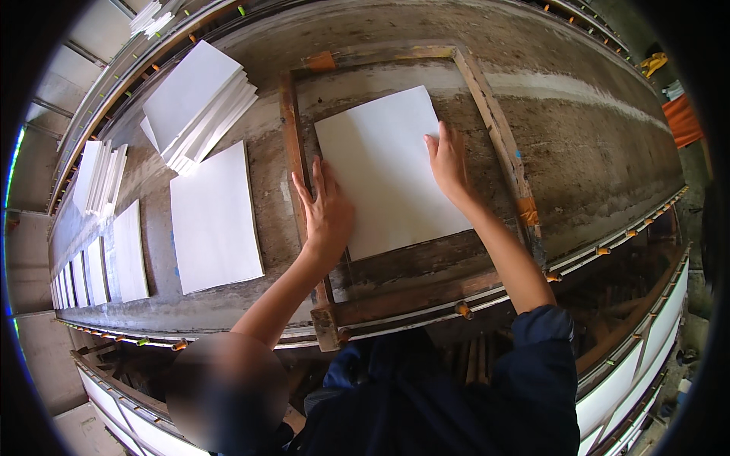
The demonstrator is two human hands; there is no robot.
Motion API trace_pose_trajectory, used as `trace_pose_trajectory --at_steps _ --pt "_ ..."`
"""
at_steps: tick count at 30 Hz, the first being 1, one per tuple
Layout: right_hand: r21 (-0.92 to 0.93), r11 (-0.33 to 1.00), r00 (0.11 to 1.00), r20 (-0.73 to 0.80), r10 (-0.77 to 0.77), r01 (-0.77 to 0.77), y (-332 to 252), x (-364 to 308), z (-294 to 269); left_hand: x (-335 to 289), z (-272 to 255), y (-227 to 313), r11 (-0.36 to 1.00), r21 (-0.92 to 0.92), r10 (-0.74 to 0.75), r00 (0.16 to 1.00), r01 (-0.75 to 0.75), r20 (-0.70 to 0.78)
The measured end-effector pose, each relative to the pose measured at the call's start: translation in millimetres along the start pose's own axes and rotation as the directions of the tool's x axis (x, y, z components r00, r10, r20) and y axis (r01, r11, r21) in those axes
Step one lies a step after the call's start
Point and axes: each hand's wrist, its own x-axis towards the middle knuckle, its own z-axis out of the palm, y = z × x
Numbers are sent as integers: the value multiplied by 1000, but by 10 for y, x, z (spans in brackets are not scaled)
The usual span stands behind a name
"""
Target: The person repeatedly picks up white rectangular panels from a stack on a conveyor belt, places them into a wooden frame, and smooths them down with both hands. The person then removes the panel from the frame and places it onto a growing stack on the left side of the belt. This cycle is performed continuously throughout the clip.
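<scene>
A white sheet (388, 182) lies flat on the worn brown table (585, 152), inside an open wooden frame (487, 106). My left hand (328, 213) rests along the sheet's left edge, its fingers stretched out beside the frame's left bar. At the opposite edge, my right hand (450, 161) touches the sheet with its thumb and fingers apart. Neither hand grasps anything. Part of the frame's near bar passes beneath my right forearm.
Left of the frame lies another white sheet (217, 220). Beyond it stands a tall stack of white sheets (198, 102), with a smaller stack (100, 176) farther left. Several more sheets run down the table's left side. Orange-tipped pegs (464, 309) line the near rail.
</scene>
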Motion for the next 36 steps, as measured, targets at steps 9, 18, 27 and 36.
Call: trace_pose_trajectory --at_steps 9,18,27,36 --pt "-16 999 999 -3 44 -44 -46 -112 -13 -18 30 0 999 45 -26 999 27 -18" --pt "-230 973 1000 -18 15 -19 -218 -169 -102 -67 166 149 995 -8 -100 994 100 -34" --pt "-4 884 822 370 -432 467 -512 -606 -269 -64 102 330 919 -393 -39 998 16 -51" --pt "113 853 689 541 -483 509 -483 8 -123 652 346 182 893 -442 -126 990 85 -64"
